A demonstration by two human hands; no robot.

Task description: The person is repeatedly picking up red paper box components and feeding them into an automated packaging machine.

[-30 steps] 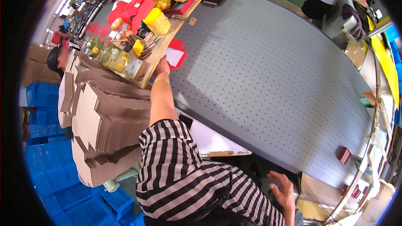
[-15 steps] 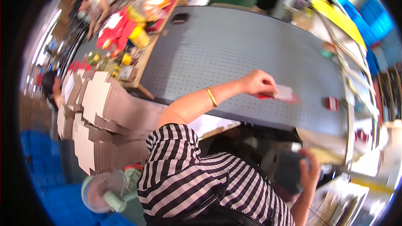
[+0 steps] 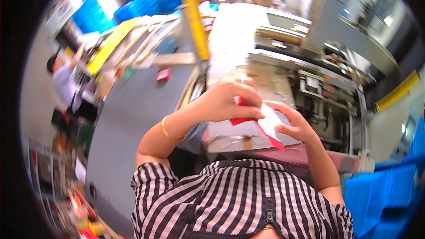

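My left hand, with a gold bracelet on its wrist, has its fingers pinched on a red-and-white folded card piece. The piece looks like thin box board, white inside with red edges; its exact kind is blurred. From the other side my right hand grips it between thumb and fingers. A red part of it shows under the left fingers. Both hands are over a worn cardboard sheet in front of my chest. On the grey perforated belt to the left sits a small red box.
A large machine with metal rails stands at the right. A yellow post rises beyond the belt. Blue plastic sheeting is at the lower right. Another person works at the far left.
My view and body have turned right, from the belt to the cardboard by the machine. My left hand has brought the card piece over, and my right hand has come up onto it.
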